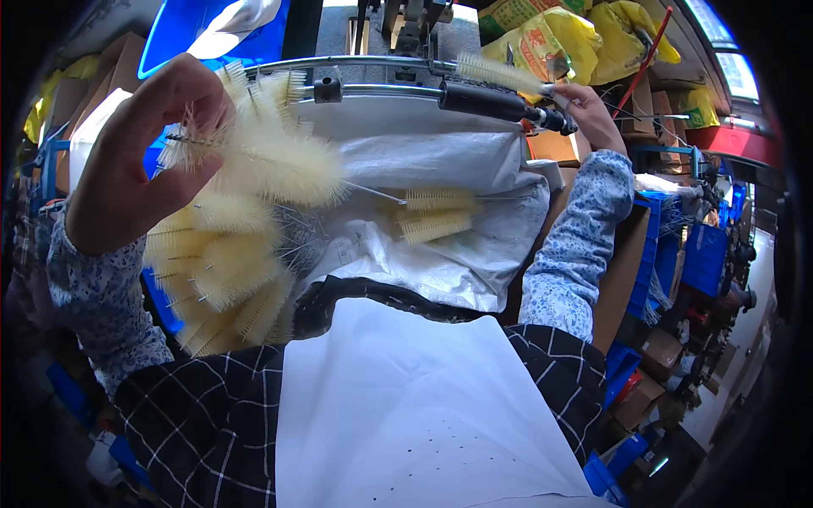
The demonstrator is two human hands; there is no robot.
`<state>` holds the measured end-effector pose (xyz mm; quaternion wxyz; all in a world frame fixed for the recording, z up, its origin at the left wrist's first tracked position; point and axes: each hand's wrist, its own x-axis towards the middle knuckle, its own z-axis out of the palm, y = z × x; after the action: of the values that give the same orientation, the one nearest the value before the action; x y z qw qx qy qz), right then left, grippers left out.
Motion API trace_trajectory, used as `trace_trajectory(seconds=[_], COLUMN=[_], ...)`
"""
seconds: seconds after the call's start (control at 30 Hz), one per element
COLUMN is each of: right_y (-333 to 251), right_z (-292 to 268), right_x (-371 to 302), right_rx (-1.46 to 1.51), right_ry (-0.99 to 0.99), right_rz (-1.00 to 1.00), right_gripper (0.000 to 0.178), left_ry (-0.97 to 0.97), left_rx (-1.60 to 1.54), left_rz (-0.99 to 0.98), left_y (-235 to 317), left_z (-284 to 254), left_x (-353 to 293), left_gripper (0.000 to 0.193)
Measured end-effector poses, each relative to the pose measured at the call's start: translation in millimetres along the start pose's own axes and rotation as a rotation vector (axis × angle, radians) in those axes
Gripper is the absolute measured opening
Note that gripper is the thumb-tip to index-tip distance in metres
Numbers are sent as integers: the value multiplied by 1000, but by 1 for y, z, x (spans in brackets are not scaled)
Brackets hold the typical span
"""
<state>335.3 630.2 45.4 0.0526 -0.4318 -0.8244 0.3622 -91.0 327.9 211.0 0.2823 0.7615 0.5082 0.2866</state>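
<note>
A fan of cream-bristled, twisted-wire bottle brushes (246, 161) is pinched at the stems in the left hand (135, 161), raised at upper left above a heap of similar brushes (224, 288). The right hand (590, 110) grips a single cream brush (500, 74) at the black chuck of a metal machine (483, 102). Below, a white woven sack (440, 237) holds two more brushes. Yellow bags (559, 38), blue crates (703, 254) and cardboard boxes crowd the workshop.
</note>
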Motion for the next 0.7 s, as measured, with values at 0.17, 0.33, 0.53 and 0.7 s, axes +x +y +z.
trace_trajectory(seconds=[0.17,0.33,0.53,0.7], right_y=[-121,-220,-160,-79], right_z=[37,135,129,115], right_x=[-59,-69,8,52], right_rx=[201,1066,-13,-541], right_ry=[-344,-615,570,677], right_rz=[-262,-344,-434,-50], right_gripper=[43,41,18,27], left_ry=[-79,-231,-63,-345], left_rx=[-43,16,259,560], left_rz=[58,73,-231,-361], left_y=[21,17,26,25], left_z=[26,42,21,26], left_x=[32,35,-15,-47], left_gripper=[30,35,56,44])
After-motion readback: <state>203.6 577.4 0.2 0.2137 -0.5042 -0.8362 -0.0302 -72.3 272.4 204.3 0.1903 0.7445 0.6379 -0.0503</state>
